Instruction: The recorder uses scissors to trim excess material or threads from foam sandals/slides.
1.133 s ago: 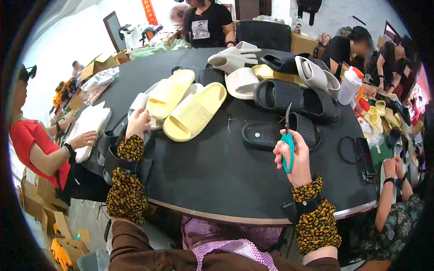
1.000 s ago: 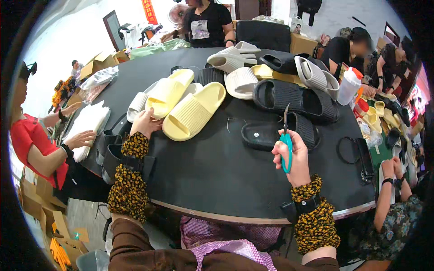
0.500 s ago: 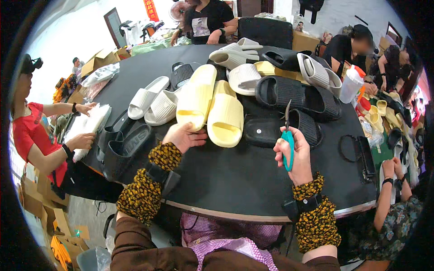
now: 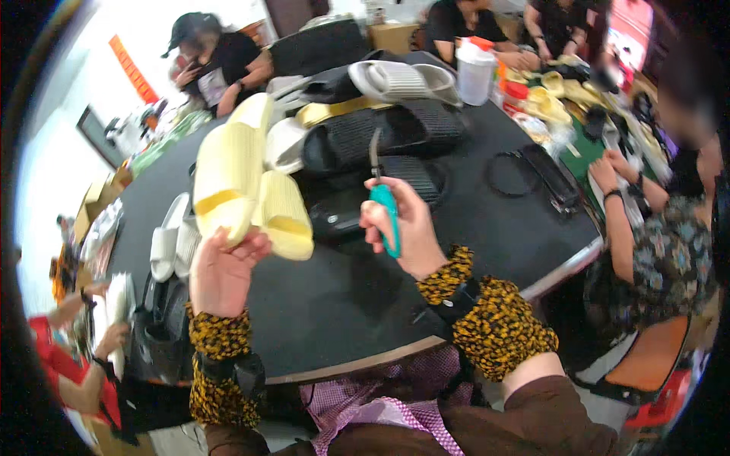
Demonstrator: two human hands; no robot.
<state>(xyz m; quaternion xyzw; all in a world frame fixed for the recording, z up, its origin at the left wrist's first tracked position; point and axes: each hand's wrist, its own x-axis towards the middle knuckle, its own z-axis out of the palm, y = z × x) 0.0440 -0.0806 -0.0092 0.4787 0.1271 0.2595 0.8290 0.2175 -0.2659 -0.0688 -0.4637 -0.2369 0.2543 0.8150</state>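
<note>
The left hand (image 4: pixel 220 275) is rising above the near edge of the black table (image 4: pixel 334 304), wrist upright, fingers closing on the heel ends of a pair of yellow slides (image 4: pixel 242 182) that are lifting clear of the tabletop, soles facing the camera. Just right of the slides, the right hand (image 4: pixel 403 228) is gripping teal-handled scissors (image 4: pixel 384 201), fist closed, blades pointing up toward the black slippers (image 4: pixel 380 137) behind.
</note>
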